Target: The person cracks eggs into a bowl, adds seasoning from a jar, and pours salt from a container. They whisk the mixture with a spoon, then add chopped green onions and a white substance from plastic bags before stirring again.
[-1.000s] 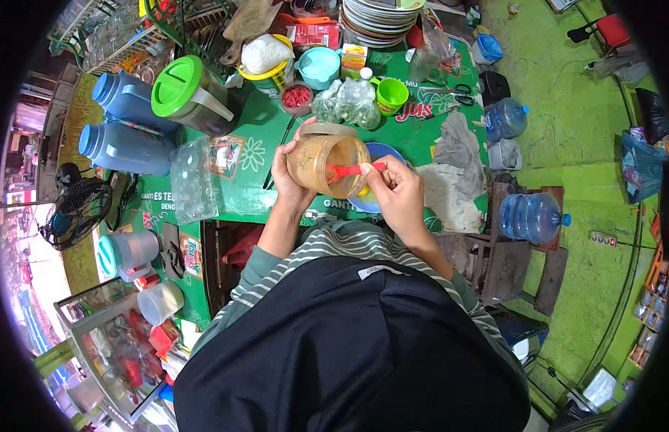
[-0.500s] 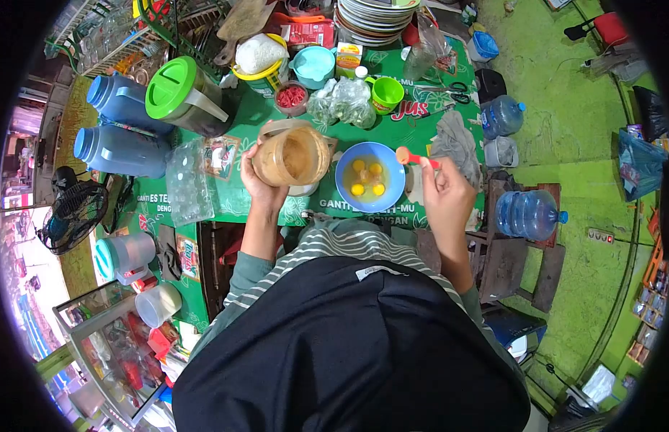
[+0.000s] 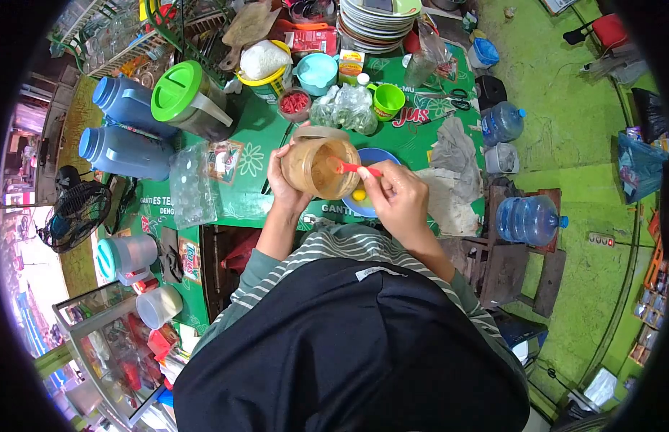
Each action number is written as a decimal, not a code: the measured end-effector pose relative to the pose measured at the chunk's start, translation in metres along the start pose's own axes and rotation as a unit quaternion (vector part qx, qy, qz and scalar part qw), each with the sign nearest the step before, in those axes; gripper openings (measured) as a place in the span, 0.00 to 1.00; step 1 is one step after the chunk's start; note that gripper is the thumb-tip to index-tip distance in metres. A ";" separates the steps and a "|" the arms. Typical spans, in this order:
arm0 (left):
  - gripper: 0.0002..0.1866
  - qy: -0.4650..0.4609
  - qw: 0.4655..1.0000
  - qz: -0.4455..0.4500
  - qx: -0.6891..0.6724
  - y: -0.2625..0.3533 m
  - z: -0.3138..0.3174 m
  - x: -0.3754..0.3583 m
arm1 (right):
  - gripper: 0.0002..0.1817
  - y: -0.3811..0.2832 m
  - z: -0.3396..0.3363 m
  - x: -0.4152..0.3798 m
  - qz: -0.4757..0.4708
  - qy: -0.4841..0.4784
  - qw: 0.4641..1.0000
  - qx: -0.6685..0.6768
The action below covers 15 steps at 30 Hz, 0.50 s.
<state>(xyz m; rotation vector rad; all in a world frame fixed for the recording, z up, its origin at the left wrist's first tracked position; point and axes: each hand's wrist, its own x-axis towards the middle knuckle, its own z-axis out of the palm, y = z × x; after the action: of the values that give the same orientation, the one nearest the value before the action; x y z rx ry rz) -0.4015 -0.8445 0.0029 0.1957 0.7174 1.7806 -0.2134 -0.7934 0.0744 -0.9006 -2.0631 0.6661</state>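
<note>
My left hand point(image 3: 286, 180) is wrapped round a clear plastic jar point(image 3: 300, 167) of light brown powder, tilted with its mouth toward me. Between the fingers of my right hand point(image 3: 399, 196) is a small red spoon point(image 3: 359, 170), its bowl inside the jar's mouth. Partly hidden behind the jar and my right hand, a blue bowl point(image 3: 378, 155) stands on the table; one egg yolk point(image 3: 359, 195) shows in it.
The green-covered table point(image 3: 241, 198) carries a stack of plates point(image 3: 377, 27), a green cup point(image 3: 387, 99), a red-filled tub point(image 3: 294, 102) and a grey cloth point(image 3: 455, 151). Blue jugs point(image 3: 129, 153) and a green-lidded pitcher point(image 3: 186, 101) stand left.
My right hand has moved left, bringing the spoon from beyond the bowl's right side into the jar. The jar has shifted right and now covers part of the bowl.
</note>
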 end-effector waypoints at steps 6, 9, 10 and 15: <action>0.36 -0.011 1.000 0.003 0.007 -0.003 0.002 0.003 | 0.08 0.007 0.011 -0.009 0.018 -0.042 0.999 0.005; 0.36 -0.031 0.999 -0.001 0.006 -0.007 -0.003 0.005 | 0.09 0.013 0.017 -0.014 0.059 -0.046 0.997 0.034; 0.36 -0.032 0.999 -0.001 0.009 -0.007 -0.002 0.005 | 0.09 0.014 0.018 -0.015 0.084 -0.047 0.994 0.048; 0.36 -0.017 0.999 -0.002 0.030 -0.005 0.005 0.002 | 0.10 0.016 0.016 -0.015 0.164 -0.045 0.977 0.128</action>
<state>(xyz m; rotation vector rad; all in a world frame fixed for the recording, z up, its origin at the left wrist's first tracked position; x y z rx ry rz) -0.3955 -0.8395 0.0037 0.2627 0.7468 1.7492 -0.2135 -0.7979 0.0475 -1.0843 -1.8651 1.1410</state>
